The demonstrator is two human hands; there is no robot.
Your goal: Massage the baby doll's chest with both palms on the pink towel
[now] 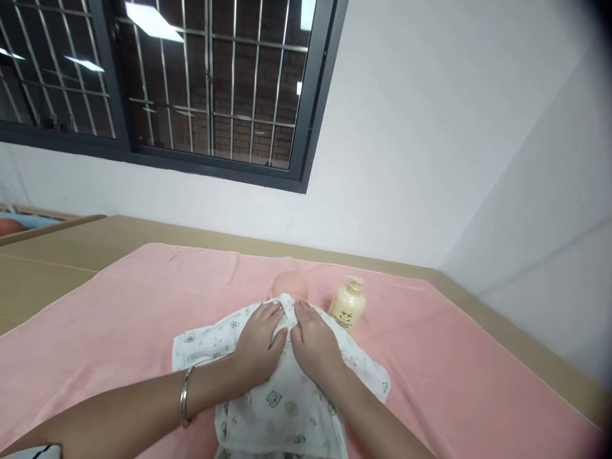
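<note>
A baby doll lies on a pink blanket (430,370), its bald head (289,284) pointing toward the wall. White baby clothes (282,408) with small green animal prints cover its body, sleeves spread out to both sides. My left hand (261,341) rests flat on the upper left of the garment, fingers stretched toward the neckline. Mirroring it, my right hand (315,341) lies flat on the upper right, the thumbs close together. Neither hand grips anything that I can see. The doll's face and arms do not show.
A cream pump bottle (349,303) stands on the blanket just right of the doll. Beneath the blanket is a tan tabletop (143,233) against a white wall (406,127). A dark-framed window (306,153) with metal bars is above. A wooden-edged bed or tray (52,224) shows at far left.
</note>
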